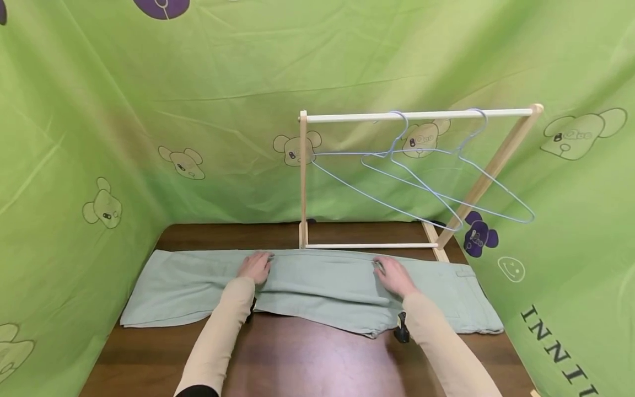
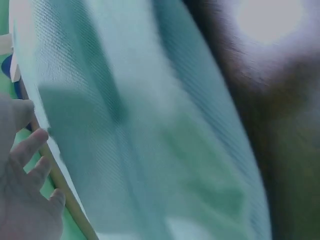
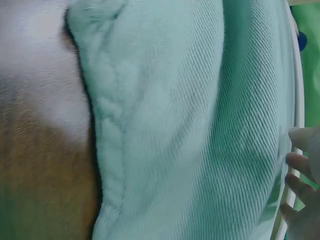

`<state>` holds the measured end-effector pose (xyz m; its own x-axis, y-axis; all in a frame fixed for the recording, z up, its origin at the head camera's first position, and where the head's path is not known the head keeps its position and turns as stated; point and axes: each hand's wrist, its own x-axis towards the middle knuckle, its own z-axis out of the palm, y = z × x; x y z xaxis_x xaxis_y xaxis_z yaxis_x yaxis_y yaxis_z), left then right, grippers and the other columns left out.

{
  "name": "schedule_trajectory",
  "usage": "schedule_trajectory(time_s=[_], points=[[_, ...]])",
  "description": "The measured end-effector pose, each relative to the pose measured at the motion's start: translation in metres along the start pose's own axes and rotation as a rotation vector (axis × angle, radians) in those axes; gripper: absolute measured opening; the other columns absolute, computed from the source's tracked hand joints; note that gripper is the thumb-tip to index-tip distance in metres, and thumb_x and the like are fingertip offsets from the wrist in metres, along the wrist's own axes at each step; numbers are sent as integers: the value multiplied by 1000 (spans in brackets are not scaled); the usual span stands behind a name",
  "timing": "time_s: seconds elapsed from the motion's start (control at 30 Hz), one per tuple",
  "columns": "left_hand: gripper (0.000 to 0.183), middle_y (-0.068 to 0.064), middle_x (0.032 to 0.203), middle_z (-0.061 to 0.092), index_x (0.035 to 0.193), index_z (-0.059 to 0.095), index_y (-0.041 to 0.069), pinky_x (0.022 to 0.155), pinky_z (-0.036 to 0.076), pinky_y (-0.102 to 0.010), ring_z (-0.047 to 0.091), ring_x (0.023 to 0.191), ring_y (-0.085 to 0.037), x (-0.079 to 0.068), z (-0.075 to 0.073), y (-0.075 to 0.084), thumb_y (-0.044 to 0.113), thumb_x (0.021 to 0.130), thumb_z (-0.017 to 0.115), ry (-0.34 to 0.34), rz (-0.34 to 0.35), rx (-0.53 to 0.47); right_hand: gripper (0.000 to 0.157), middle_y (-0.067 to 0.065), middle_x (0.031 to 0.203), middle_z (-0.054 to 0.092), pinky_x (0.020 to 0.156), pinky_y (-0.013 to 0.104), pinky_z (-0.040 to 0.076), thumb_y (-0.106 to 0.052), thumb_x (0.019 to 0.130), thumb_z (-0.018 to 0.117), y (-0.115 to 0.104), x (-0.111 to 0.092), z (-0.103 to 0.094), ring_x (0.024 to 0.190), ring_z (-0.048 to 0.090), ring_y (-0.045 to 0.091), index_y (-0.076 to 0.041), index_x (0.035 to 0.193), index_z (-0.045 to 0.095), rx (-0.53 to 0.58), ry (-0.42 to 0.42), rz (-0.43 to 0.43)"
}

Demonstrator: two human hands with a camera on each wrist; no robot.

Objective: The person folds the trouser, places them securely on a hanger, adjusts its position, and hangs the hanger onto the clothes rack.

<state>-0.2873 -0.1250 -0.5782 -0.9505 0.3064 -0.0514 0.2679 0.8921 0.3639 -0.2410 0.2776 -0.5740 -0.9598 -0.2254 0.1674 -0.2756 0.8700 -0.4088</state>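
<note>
A pair of pale green trousers (image 1: 322, 281) lies lengthwise across the table, folded in half, with the waistband at the right and the leg ends at the left. Toward its far edge, my left hand (image 1: 255, 268) rests on the cloth left of the middle. My right hand (image 1: 394, 275) touches the same far edge, nearer the waistband. In the left wrist view, the fingers (image 2: 37, 172) are loosely spread along the fabric's border. Slightly bent fingers (image 3: 299, 187) meet the border in the right wrist view too. Soft creases run along the trousers' near side.
Behind the trousers, a wooden clothes rack (image 1: 303, 182) stands on the brown table (image 1: 307, 358). Two lilac wire hangers hang from its top bar, one hanger (image 1: 387, 207) overlapping the other. Green printed cloth (image 1: 223, 82) walls in the table at the back and sides.
</note>
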Motion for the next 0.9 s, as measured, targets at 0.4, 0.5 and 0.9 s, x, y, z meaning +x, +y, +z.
schedule_trajectory(time_s=[0.4, 0.5, 0.9], points=[[5, -10, 109, 61, 101, 65, 12, 109, 37, -66, 62, 109, -37, 8, 1, 18, 16, 99, 63, 41, 2, 126, 14, 21, 97, 61, 90, 57, 47, -8, 93, 61, 7, 17, 11, 97, 58, 44, 1, 100, 69, -135, -61, 96], [7, -8, 107, 61, 93, 64, 14, 111, 34, -70, 63, 107, -34, 8, -1, 17, 19, 97, 66, 25, 18, 108, 13, 19, 97, 62, 89, 56, 48, -9, 93, 61, 9, 21, 12, 97, 59, 42, 0, 99, 68, -137, -77, 124], [26, -12, 124, 64, 122, 65, 13, 108, 37, -70, 59, 123, -37, 13, 5, 1, 21, 97, 67, -17, 78, 124, 15, 19, 100, 70, 86, 56, 51, -4, 90, 60, 14, 26, 11, 98, 62, 42, -2, 102, 68, -139, -119, 169]])
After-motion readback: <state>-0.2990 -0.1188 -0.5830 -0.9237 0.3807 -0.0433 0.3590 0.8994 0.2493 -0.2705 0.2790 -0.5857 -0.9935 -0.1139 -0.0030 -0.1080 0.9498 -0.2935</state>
